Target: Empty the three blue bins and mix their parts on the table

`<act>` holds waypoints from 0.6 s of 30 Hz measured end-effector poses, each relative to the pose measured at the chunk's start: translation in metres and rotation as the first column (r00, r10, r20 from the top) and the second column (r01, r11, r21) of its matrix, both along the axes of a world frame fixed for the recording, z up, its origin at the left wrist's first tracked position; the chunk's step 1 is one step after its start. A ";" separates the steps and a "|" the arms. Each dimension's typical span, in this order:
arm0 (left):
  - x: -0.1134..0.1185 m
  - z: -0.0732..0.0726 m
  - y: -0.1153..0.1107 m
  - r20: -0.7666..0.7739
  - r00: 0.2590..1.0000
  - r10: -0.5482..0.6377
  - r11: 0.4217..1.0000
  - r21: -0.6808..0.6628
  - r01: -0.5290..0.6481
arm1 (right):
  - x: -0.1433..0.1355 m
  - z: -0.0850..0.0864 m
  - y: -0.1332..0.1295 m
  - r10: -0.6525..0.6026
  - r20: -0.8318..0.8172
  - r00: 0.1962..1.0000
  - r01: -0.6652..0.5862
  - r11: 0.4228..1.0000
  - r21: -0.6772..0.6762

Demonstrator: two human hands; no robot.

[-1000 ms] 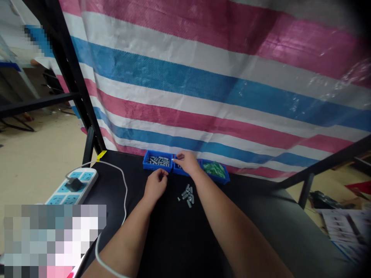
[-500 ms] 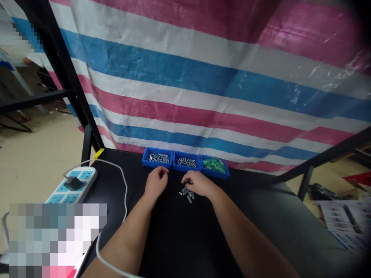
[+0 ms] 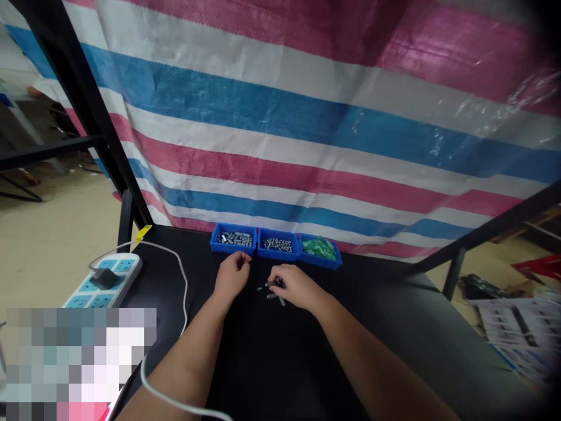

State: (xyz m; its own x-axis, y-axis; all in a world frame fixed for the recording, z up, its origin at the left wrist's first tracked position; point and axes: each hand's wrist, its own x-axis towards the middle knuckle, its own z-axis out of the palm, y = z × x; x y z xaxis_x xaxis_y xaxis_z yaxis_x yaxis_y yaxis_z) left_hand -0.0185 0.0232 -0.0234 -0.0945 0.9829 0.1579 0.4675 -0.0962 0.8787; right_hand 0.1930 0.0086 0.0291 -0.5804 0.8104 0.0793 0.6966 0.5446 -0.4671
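My left hand [image 3: 233,273] hovers just in front of the left blue bin, its fingers curled and thumb and index close together; whatever lies between them is too small to make out. My right hand [image 3: 294,284] is bent down over the dark tabletop, its fingertips closed on small grey metal cylinders [image 3: 268,285]. Beside and below those fingers lie a few more metal cylinders [image 3: 276,298], partly hidden by the hand. A tiny screw-like piece [image 3: 259,288] lies left of them.
Behind my hands stand the left bin [image 3: 234,248] of metal cylinders, a middle bin [image 3: 277,254] of small screw-like parts, and a right bin [image 3: 322,261] with green plastic bags. A white cable [image 3: 184,280] runs from a power strip [image 3: 134,270]. A striped sheet [image 3: 284,164] hangs behind.
My right hand has shifted slightly left and down over the metal cylinders, and fewer of them show beside it. The left hand keeps its curled pose. The whole view has shifted slightly.
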 end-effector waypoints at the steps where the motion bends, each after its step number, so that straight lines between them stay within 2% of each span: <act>1: 0.000 0.000 0.000 0.001 1.000 -0.002 1.000 0.003 0.002 | -0.003 -0.002 -0.002 0.020 -0.003 1.000 -0.020 1.000 -0.003; 5: 0.000 0.000 0.000 0.005 1.000 0.000 1.000 0.006 0.000 | -0.021 -0.012 -0.005 0.081 0.033 0.996 -0.082 0.996 0.024; 10: -0.001 0.001 -0.001 0.004 1.000 -0.009 1.000 0.011 0.009 | -0.039 -0.019 0.000 0.008 0.073 0.997 -0.013 0.997 0.078; 14: -0.002 0.000 0.000 0.016 1.000 0.013 1.000 -0.008 -0.013 | -0.031 -0.003 0.019 -0.100 -0.068 0.993 0.108 0.985 0.135; 16: -0.002 -0.002 0.001 0.020 1.000 0.019 1.000 -0.019 -0.018 | -0.020 0.011 0.034 -0.206 -0.142 0.968 0.231 0.953 0.194; 18: -0.002 -0.002 0.002 0.022 1.000 0.020 1.000 -0.023 -0.020 | -0.010 0.024 0.051 -0.339 -0.139 0.931 0.363 0.904 0.225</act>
